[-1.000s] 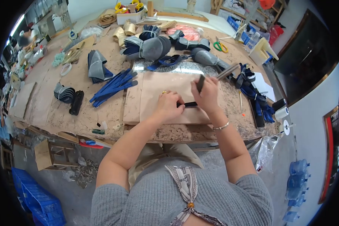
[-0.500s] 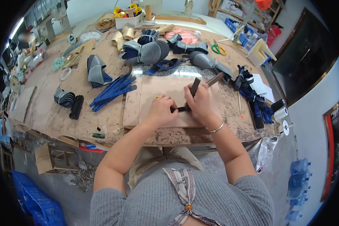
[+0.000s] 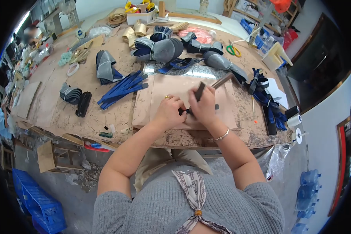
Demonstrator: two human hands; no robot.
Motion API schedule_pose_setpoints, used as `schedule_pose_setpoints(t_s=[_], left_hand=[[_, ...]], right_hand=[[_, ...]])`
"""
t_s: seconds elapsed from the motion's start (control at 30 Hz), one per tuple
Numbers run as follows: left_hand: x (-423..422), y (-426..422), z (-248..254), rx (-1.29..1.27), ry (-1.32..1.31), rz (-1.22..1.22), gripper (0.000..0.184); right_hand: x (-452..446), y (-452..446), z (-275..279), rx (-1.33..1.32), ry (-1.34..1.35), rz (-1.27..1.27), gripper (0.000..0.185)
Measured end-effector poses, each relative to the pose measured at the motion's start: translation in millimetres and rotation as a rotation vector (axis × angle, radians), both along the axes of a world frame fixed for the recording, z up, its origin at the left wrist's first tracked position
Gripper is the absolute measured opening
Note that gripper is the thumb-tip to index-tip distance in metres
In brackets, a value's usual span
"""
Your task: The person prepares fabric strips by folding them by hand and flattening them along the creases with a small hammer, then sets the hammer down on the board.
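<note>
On the tan board (image 3: 158, 87), my left hand (image 3: 171, 111) has its fingers closed on one end of a dark strip (image 3: 188, 111). Close beside it on the right, my right hand (image 3: 202, 105) is wrapped round a dark flat tool (image 3: 200, 91) that stands tilted up out of the fist. A brown bar-like tool (image 3: 222, 80) also sticks out of the right hand toward the upper right. A small dark rounded tip (image 3: 217, 106) shows on the board just right of that hand. My right fingertips are partly hidden.
Blue strips (image 3: 123, 89) lie left of the board, with a black object (image 3: 83, 104) beyond them. Tied grey-blue bundles (image 3: 160, 50) are behind it. Green-and-yellow scissors (image 3: 233, 50) lie at the back right. Thread spools (image 3: 294, 121) stand at the right edge.
Both hands have come closer together over the dark strip. My right hand has moved down and left from its raised position, and the dark tip now shows to its right.
</note>
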State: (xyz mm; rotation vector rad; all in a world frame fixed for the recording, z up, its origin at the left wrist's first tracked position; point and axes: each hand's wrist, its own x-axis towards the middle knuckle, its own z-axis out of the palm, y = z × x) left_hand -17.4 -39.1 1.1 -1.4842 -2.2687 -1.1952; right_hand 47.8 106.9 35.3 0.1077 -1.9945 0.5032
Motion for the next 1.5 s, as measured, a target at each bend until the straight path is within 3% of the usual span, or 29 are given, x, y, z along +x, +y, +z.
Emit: schedule_pose_setpoints(t_s=[0.03,0.13,0.17,0.3,0.4,0.43,0.53,0.57,0.67,0.7,0.77,0.83,0.87,0.93,1.03,1.17,1.27,1.3,1.4,1.5], left_hand=[[-3.1,0.2,1.6,-0.003,0.026,0.008,0.009],[-3.5,-1.4,0.0,0.044,0.024,0.001,0.009],[-5.6,-0.6,1.0,0.043,0.005,0.013,0.009],[-3.7,-7.6,-0.7,0.008,-0.032,0.012,0.010],[-9.8,-11.3,-0.2,0.016,-0.066,-0.007,0.011],[-9.2,-10.0,2.3,0.017,-0.077,-0.001,0.010],[-3.4,-13.3,-1.4,-0.015,-0.100,0.025,0.010],[-6.2,-12.6,1.5,-0.024,-0.086,0.030,0.010],[-10.6,-18.0,-3.1,0.005,-0.143,-0.004,0.011],[-11.5,-17.5,0.0,-0.003,-0.157,0.005,0.011],[-6.3,-18.9,3.5,-0.030,-0.209,0.024,0.011],[-5.5,-21.2,-0.6,-0.047,-0.174,0.033,0.011],[-8.3,-20.7,1.6,-0.052,-0.143,0.031,0.011],[-5.2,-24.3,5.5,-0.053,-0.161,0.035,0.010],[-2.2,-24.8,1.2,0.024,-0.088,0.049,0.010],[2.7,-30.2,-0.7,0.021,-0.048,0.065,0.010],[4.9,-33.4,1.4,0.052,-0.010,0.079,0.010],[4.7,-32.8,1.0,0.073,0.006,0.082,0.009],[2.8,-31.8,-5.4,0.029,0.035,0.094,0.010],[5.1,-36.9,2.4,0.018,-0.019,0.097,0.010]], right_hand=[[0.5,8.1,1.0,-0.047,-0.085,0.044,0.006],[8.5,11.3,19.4,0.104,-0.081,-0.079,0.005],[11.6,7.2,22.7,0.035,-0.015,-0.079,0.006],[-0.2,0.2,-1.5,-0.020,-0.052,0.085,0.008],[2.5,8.8,12.1,0.108,-0.103,-0.034,0.008],[6.8,-2.0,26.2,0.108,0.003,-0.093,0.008],[-5.4,-11.8,-6.2,-0.004,0.050,-0.079,0.009],[-10.3,-10.3,-9.6,-0.048,0.011,0.075,0.010],[-8.6,6.5,7.2,0.069,-0.114,-0.005,0.009],[-3.8,-0.4,20.6,0.076,-0.030,-0.041,0.008],[-6.0,-8.2,7.3,-0.127,-0.036,-0.039,0.008],[-8.2,-22.5,-5.1,0.000,-0.059,-0.092,0.009],[-7.6,-21.3,-1.2,-0.101,-0.053,0.141,0.009],[-10.0,-10.4,7.1,0.015,-0.136,0.054,0.008],[-1.8,-16.9,29.3,-0.031,-0.039,-0.069,0.008],[-14.5,-21.3,-4.2,-0.061,-0.058,0.092,0.009],[-14.1,-11.7,9.5,0.030,-0.115,0.028,0.007],[-12.5,-14.3,15.7,0.047,-0.015,-0.021,0.007],[-21.5,-24.0,-14.6,-0.196,-0.020,-0.056,0.007],[-19.8,-22.0,0.6,-0.075,-0.082,0.059,0.006]])
